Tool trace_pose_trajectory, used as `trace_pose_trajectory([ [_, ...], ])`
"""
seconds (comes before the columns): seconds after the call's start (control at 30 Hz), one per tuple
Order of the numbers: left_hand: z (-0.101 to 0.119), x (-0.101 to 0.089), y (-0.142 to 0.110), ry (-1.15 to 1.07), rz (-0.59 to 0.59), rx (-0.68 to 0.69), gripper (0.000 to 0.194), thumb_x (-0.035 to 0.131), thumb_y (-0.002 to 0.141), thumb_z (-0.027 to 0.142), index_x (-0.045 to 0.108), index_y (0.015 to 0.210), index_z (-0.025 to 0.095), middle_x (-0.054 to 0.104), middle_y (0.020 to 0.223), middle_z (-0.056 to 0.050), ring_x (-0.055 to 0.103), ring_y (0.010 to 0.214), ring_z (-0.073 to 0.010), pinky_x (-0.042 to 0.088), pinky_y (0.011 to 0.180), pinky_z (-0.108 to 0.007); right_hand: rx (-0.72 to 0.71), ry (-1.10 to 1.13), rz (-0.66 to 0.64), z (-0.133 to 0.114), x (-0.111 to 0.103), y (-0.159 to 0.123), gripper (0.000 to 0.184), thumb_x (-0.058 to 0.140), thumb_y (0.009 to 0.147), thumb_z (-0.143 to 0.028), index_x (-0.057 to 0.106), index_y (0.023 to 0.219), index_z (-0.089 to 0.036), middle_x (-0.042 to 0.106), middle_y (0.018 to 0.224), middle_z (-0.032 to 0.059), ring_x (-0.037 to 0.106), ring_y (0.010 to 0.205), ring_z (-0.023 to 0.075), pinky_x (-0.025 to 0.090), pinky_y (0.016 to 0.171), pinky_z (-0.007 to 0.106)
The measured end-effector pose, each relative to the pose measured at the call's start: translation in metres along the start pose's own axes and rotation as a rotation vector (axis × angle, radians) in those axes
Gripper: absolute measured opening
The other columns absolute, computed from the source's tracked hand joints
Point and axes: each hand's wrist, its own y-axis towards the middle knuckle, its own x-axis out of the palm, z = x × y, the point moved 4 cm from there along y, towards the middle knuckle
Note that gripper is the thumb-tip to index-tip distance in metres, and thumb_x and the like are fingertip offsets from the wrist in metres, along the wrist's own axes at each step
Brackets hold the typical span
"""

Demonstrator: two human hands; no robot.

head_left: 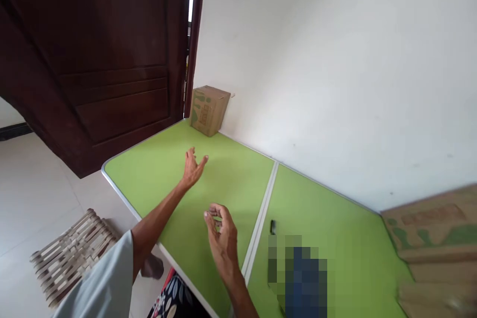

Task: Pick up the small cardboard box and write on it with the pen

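Observation:
My left hand is stretched out over the green folding table, fingers and thumb apart with nothing in them. The nearest thing beyond its fingertips is a small cardboard box with green print, standing at the table's far corner against the wall; a gap separates them. Closer to me, my right hand hovers above the same table half. Its fingers are curved and the thumb stands off from them, with nothing visible between. Whether either hand touches the tabletop is hard to tell.
Another cardboard box lies at the right end of the table. A pixelated patch covers something dark blue, beside a small black object. On the left are a woven stool and a dark wooden door. A white wall borders the table.

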Motion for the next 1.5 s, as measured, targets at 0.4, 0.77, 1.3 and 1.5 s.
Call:
trace_pose_trajectory([
  [0.4, -0.082, 0.018, 0.208, -0.022, 0.219, -0.024, 0.063, 0.065, 0.109, 0.044, 0.047, 0.167, 0.023, 0.038, 0.180, -0.017, 0.034, 0.168, -0.0376, 0.028, 0.138, -0.063, 0.018, -0.109, 0.073, 0.086, 0.102, 0.181, 0.069, 0.056, 0.101, -0.053, 0.044, 0.158, -0.016, 0.057, 0.146, 0.0270, 0.070, 0.118, 0.0360, 0.062, 0.100, 0.057],
  [0.77, -0.095, 0.048, 0.284, -0.004, 0.147, 0.040, 0.026, 0.055, 0.108, 0.026, 0.074, 0.127, 0.025, 0.074, 0.144, -0.009, 0.062, 0.145, -0.0319, 0.043, 0.128, -0.051, 0.029, -0.144, 0.020, 0.107, 0.132, 0.306, 0.110, 0.056, 0.092, -0.054, 0.004, 0.176, -0.007, 0.010, 0.186, 0.0257, 0.011, 0.174, 0.0350, 0.018, 0.138, 0.060],
  [1.3, -0.058, -0.048, 0.119, -0.008, 0.265, -0.055, 0.031, 0.068, 0.109, 0.046, 0.073, 0.118, 0.016, 0.076, 0.114, -0.008, 0.074, 0.097, -0.0204, 0.065, 0.089, -0.040, 0.268, 0.023, 0.000, 0.042, 0.115, 0.191, 0.106, 0.068, 0.086, -0.052, 0.029, 0.172, -0.004, 0.039, 0.175, 0.0291, 0.039, 0.164, 0.0381, 0.031, 0.135, 0.051],
  [1.5, -0.034, -0.105, -0.003, -0.014, 0.318, -0.102, 0.072, 0.047, 0.102, 0.083, 0.069, 0.077, 0.019, 0.072, 0.074, -0.004, 0.072, 0.081, -0.0248, 0.062, 0.086, -0.042, 0.273, 0.111, 0.029, 0.012, 0.108, 0.097, 0.098, 0.068, 0.090, -0.049, 0.029, 0.169, -0.007, 0.043, 0.168, 0.0319, 0.047, 0.158, 0.0437, 0.043, 0.127, 0.062],
])
